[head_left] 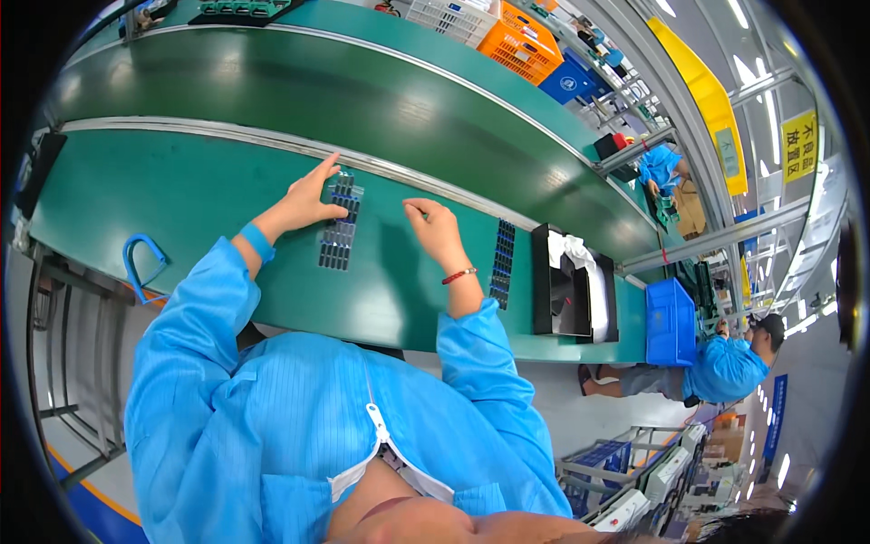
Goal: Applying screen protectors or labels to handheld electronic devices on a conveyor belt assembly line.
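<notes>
A narrow panel of small dark rectangular pieces in rows [336, 245], with clear, shiny edges, lies on the green work table. My left hand [301, 201] is open at its upper left side, index finger stretched past the far end and thumb at the panel's edge. To the right of the panel, my right hand [437, 234] is held over the table with its fingers curled and thumb and index finger together. Whatever may be in that pinch is too small to make out. A similar dark panel [501, 263] lies farther right.
Right of the second panel stands a black box [544, 299] with white crumpled material [573, 254]. A blue bin [669, 322] sits at the table's right end, a blue loop-shaped holder [131, 263] at its left. A metal rail [217, 130] runs along the far edge.
</notes>
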The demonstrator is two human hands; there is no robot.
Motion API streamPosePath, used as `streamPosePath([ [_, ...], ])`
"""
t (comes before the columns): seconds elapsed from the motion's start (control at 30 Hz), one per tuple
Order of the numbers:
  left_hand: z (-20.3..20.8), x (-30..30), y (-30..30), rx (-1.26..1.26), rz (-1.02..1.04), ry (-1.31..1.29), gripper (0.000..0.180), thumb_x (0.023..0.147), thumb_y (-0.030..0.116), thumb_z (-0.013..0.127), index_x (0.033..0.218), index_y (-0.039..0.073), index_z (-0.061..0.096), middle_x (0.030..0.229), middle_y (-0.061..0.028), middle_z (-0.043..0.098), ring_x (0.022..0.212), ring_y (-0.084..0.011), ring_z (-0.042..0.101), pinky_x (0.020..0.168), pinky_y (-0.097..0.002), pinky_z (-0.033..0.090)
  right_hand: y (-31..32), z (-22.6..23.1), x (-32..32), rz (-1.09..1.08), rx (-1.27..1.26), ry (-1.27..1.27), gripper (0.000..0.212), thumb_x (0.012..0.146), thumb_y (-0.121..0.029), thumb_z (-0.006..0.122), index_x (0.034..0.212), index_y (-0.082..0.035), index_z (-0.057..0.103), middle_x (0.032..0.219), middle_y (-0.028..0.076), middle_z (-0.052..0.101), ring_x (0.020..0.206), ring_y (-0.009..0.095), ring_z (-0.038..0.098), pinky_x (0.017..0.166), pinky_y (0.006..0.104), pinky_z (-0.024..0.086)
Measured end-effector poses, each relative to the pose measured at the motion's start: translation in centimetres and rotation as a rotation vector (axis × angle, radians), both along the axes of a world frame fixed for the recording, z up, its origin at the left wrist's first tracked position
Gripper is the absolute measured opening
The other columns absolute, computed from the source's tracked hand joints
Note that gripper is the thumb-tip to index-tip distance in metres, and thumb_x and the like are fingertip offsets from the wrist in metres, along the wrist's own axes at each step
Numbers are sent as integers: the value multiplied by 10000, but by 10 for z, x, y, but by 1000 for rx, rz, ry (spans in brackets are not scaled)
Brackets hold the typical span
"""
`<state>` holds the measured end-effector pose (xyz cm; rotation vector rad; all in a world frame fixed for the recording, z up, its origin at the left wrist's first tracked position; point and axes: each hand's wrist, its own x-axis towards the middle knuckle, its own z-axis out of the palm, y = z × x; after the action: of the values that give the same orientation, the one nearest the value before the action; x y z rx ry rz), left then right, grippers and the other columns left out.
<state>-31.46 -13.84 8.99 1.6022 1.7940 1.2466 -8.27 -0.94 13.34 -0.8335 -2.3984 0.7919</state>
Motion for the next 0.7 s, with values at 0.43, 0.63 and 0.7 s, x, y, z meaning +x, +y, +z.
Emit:
streamPosePath([
  [0.43,30,84,13,-15,-6,-738,672,781,58,673,1358,50,328,678,30,498,644,-49,459,601,-213,383,-6,-20,1,188,-648,306,137,843,-138,643,871,-9,608,749,-16,593,667,34,501,585,190,419],
  [0.63,26,81,16,-95,-31,-807,158,890,201,573,830,57,597,749,43,554,693,-39,480,629,-216,393,-11,-25,-14,175,-731,524,134,867,-182,624,841,-51,605,684,-58,543,563,6,421,467,168,308],
  [0.7,28,75,17,-71,13,-778,156,894,203,567,842,59,599,759,42,560,692,-40,480,629,-217,393,-11,-27,-15,141,-655,505,174,884,-221,604,829,-56,605,686,-51,559,528,4,394,445,175,289],
])
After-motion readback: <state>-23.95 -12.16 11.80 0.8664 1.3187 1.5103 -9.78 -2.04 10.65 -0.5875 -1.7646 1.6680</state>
